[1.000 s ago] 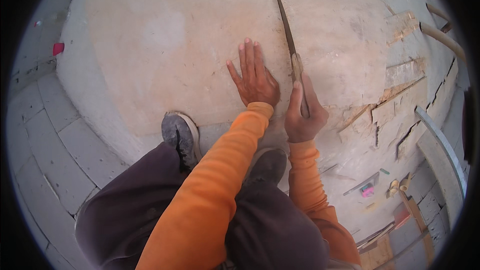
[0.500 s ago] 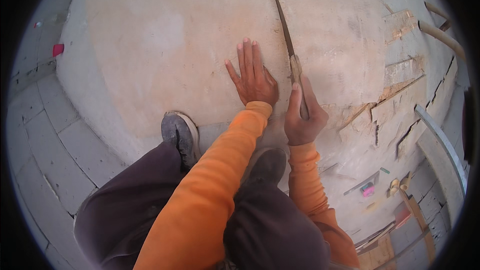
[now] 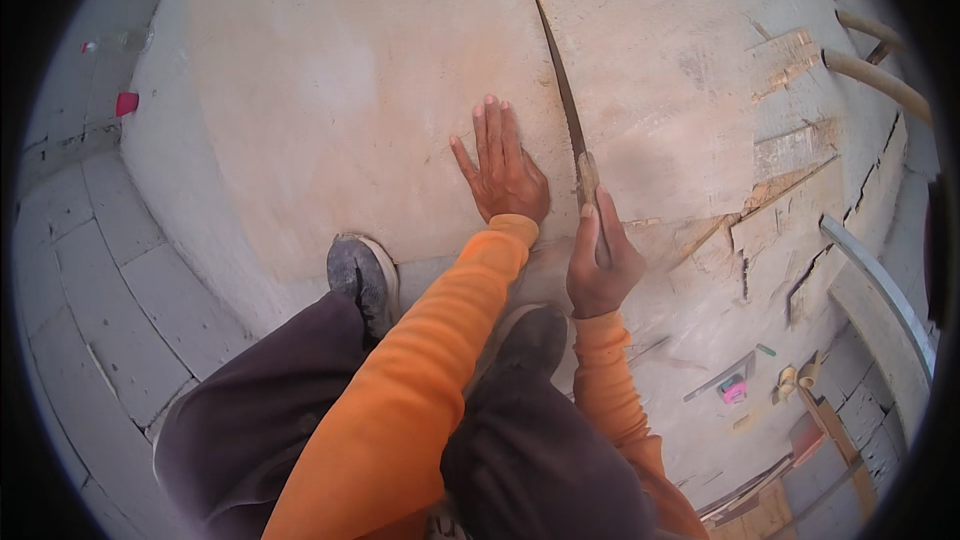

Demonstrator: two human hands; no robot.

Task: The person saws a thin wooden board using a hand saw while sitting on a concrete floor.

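Note:
A pale, dusty plywood sheet (image 3: pixel 290 140) lies beneath me, split by a long narrow cut that runs away from my right hand. Inside this cut sits the dark, slim blade of a handsaw (image 3: pixel 567 102). My right hand (image 3: pixel 605 265) is closed around the saw's worn wooden handle, thumb and forefinger stretched along it. To the left of the cut, my left hand (image 3: pixel 510 180) presses flat on the plywood with its fingers spread, holding nothing. Part of the handle is hidden by my right hand.
My shoes (image 3: pixel 362 275) are at the sheet's near edge. Broken board pieces (image 3: pixel 795 155), bent poles (image 3: pixel 875 80) and a metal-edged strip (image 3: pixel 880 290) lie right. A pink object (image 3: pixel 733 390) sits lower right; a red cup-like object (image 3: pixel 126 103) stands far left beside grey paving (image 3: pixel 110 290).
My right hand has drawn the handsaw back toward me along the cut. My left hand stays flat on the plywood; the whole view has shifted slightly.

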